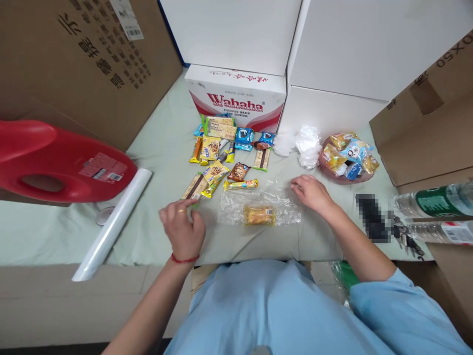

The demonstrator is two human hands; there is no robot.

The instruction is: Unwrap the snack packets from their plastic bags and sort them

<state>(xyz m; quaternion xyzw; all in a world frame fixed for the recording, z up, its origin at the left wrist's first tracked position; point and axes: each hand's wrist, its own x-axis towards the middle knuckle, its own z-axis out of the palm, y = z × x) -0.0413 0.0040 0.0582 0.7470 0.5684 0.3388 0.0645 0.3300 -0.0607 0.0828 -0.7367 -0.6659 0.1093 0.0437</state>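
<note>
My left hand hovers over the cloth with its fingers apart, the index fingertip at the lower end of a wafer bar. I cannot tell whether it touches the wrapper. My right hand rests with loosely bent fingers beside the upper right edge of a clear plastic bag; nothing shows in it. Inside or under the flat, crinkled bag is a yellow-wrapped snack. Just above lie a yellow stick snack, a brown cookie packet and a yellow cookie packet.
Several more snacks lie before a Wahaha carton. To the right are crumpled clear plastic, a pink bowl of snacks, keys and bottles. A white roll and red jug occupy the left.
</note>
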